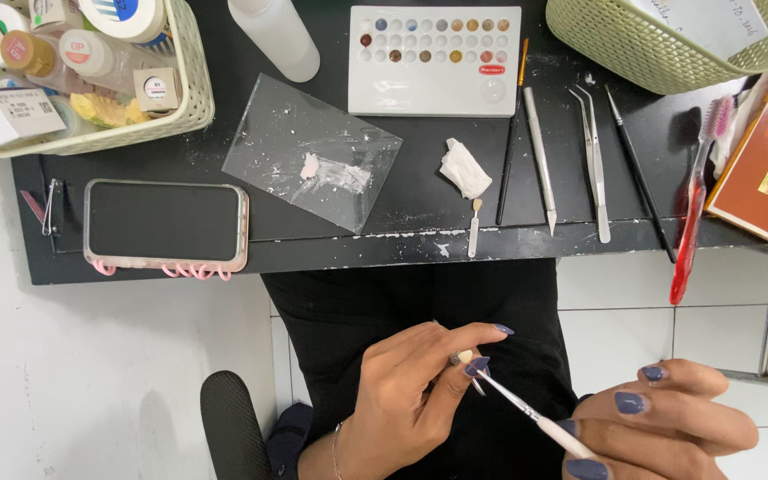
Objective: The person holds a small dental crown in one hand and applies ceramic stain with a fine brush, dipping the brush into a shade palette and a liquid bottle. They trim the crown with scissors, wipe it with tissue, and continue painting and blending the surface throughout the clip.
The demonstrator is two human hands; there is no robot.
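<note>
**Fine brush meets a small tooth-coloured piece over the lap**

Nearest the camera, the left hand (406,391) is closed in a pinch, thumb and forefinger gripping a small tooth-coloured piece (465,356) on a thin metal pin. The right hand (660,427) is closed around the white handle of a fine brush (526,411), whose tip touches the piece just below it. Both hands hover above the lap in dark clothing, on the near side of the table (420,200).

Places beyond are told from the glass slab (313,151), which lies on the black table with a pale pink smear of paste on it. Left of the slab, at the table's near edge, a phone (166,222) lies screen up in a pink case. Just right of the slab sits a crumpled tissue (464,167), with a small spatula (475,227) nearer the edge. Further right lie a row of instruments: a dark-handled brush, a metal carver, tweezers (596,164), another thin brush, and a red toothbrush (695,204) hanging over the edge. Behind the slab stand a white bottle (276,34) and, to the right, a white palette tray (436,60) with wells of colour. Far left of the slab, a pale basket (190,98) holds jars and boxes; far right stands a second basket (660,53).
</note>
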